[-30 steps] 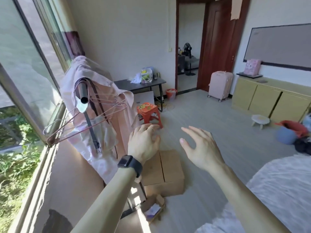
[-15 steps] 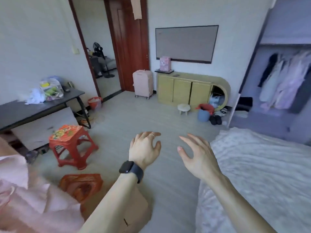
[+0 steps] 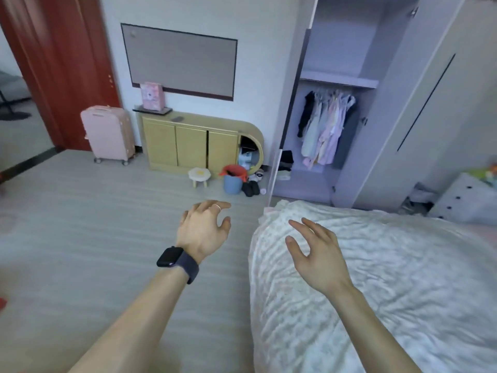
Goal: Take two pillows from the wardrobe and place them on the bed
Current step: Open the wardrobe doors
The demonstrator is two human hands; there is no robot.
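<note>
Our fingers are spread loose and hold nothing: the left hand [image 3: 204, 230], with one ring and one dark watch [image 3: 177, 261] on the wrist, hangs over bare floor [image 3: 94, 224], and the right hand [image 3: 316, 255] hangs over the near corner of the bed [image 3: 390, 278]. We count two hands, one bed, one wardrobe [image 3: 357, 103]. The bed's rumpled white cover ends in a rounded edge just right of the left hand; left of that edge the floor lies open toward the wardrobe. Its door stands open, showing one rail of hanging clothes [image 3: 326, 127] beneath one shelf. We cannot make out any pillows inside. Beside the wardrobe stand one low yellow cabinet [image 3: 188, 146], one small stool [image 3: 199, 176], one blue bin [image 3: 233, 181] and one pink suitcase [image 3: 109, 134].
</note>
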